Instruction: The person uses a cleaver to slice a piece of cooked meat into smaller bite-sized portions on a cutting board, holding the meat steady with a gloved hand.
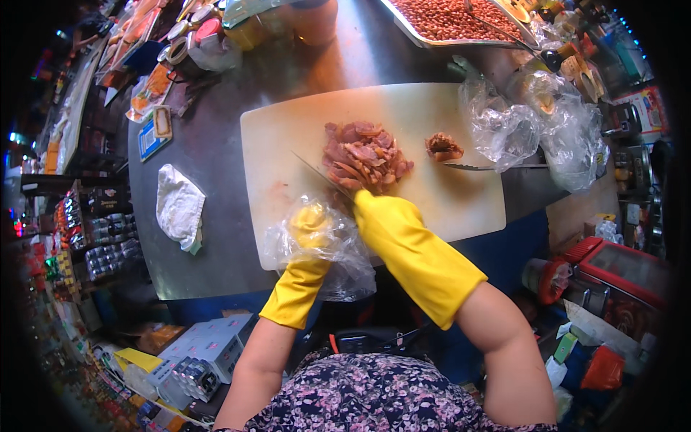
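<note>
Both my hands wear yellow rubber gloves. My right hand (pixel 372 208) is shut on a knife (pixel 318 171), whose thin blade points up and left over the white cutting board (pixel 280 124). Just beyond that hand lies a pile of sliced meat (pixel 364 154). My left hand (pixel 311 224) is inside or under a clear plastic bag (pixel 345 259) at the board's near left part; whether it grips something through the bag is hard to tell. A smaller dark piece of meat (pixel 444 147) lies right of the pile, above a second knife's blade (pixel 469 167).
Crumpled clear plastic bags (pixel 567 124) cover the second knife's handle end at right. A metal tray of red-brown nuts or beans (pixel 453 19) stands at the far side. A white cloth (pixel 179 208) lies left of the board; jars (pixel 181 51) stand at the far left.
</note>
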`<state>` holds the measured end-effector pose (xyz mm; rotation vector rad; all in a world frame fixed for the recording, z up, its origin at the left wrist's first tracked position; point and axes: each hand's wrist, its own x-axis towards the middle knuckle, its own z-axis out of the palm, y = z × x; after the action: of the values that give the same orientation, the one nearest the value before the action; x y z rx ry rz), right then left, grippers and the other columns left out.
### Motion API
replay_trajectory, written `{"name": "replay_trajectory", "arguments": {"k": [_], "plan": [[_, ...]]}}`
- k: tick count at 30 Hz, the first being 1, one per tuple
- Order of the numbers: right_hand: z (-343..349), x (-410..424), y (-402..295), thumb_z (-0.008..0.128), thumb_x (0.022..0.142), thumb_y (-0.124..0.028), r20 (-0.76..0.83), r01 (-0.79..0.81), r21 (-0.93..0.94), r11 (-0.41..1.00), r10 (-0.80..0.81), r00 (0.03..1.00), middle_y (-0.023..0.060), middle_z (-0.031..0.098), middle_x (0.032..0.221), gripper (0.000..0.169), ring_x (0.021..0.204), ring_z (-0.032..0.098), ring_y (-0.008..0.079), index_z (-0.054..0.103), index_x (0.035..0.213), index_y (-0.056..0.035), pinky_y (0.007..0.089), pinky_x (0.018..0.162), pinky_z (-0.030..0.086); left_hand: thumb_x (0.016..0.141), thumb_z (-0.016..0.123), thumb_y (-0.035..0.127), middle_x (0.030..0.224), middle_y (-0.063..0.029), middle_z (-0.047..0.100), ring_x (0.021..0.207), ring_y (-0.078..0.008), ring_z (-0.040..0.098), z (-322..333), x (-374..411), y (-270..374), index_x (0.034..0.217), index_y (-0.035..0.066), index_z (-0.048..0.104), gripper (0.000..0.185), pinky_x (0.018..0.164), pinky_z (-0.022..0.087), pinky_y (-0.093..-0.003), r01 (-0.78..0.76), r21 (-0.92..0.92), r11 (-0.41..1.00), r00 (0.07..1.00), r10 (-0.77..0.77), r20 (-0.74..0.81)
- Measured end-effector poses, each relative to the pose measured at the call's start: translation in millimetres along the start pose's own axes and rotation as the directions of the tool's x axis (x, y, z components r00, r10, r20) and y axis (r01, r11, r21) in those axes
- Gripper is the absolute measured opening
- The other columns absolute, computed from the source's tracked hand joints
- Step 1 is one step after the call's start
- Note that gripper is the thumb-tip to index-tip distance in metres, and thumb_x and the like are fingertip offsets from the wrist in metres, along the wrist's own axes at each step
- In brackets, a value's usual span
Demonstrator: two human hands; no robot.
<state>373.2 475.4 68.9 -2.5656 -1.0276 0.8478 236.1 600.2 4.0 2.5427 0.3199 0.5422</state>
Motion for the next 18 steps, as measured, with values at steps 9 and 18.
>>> {"name": "replay_trajectory", "arguments": {"k": [9, 18], "plan": [[-62.1, -58.0, 6.1, 0.064, 0.097, -0.032, -0.091, -0.032, 0.144, 0.989, 0.046, 0.995, 0.0225, 0.07, 0.086, 0.024, 0.083, 0.066, 0.0454, 0.063, 0.098, -0.0082, 0.0553, 0.074, 0.051, 0.081, 0.08, 0.012, 0.117, -0.0142, 0.07, 0.108, -0.0358, 0.067, -42.0, 4.5, 22.8, 0.112, 0.008, 0.072, 0.032, 0.097, 0.053, -0.045, -0.154, 0.013, 0.988, 0.982, 0.155, -0.108], [-44.8, -83.9, 12.1, 0.064, 0.095, -0.029, -0.217, 0.152, -0.074, 0.986, -0.164, 0.962, 0.0192, 0.07, 0.082, 0.02, 0.079, 0.067, 0.0436, 0.063, 0.096, -0.009, 0.0537, 0.071, 0.052, 0.085, 0.077, 0.006, 0.121, -0.0139, 0.069, 0.107, -0.0287, 0.068, -17.2, 15.9, 15.0, 0.129, 0.001, 0.064, 0.047, 0.094, 0.055, -0.0384, 0.194, -0.554, 0.81, 0.977, -0.208, 0.038]]}}
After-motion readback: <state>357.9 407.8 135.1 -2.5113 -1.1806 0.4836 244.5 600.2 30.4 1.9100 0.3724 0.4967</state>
